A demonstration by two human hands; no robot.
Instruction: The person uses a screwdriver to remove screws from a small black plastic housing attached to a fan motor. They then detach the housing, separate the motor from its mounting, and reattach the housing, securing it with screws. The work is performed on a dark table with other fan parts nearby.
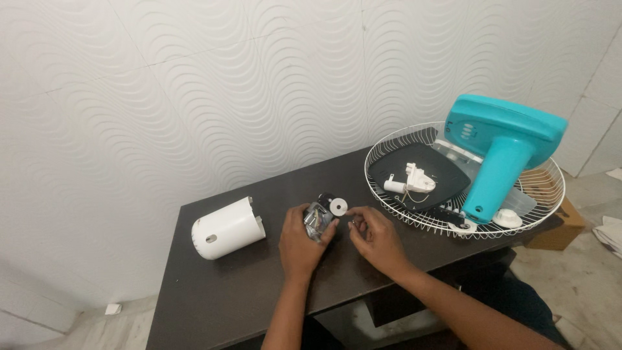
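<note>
Both forearms reach forward side by side, the left hand [300, 241] curled in a closed grip, the right hand [378, 238] with fingers bent inward.

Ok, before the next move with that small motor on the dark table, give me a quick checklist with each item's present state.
1. Left hand grips the motor: ok.
2. Right hand close beside the motor, fingertips pinching something small: cannot tell what.
3. Motor's white wheel visible and unobstructed: ok.
4. White cover lies on its side, apart from both hands: ok.
5. Wire grille holding the teal stand overhangs the table edge: not ok.
</note>
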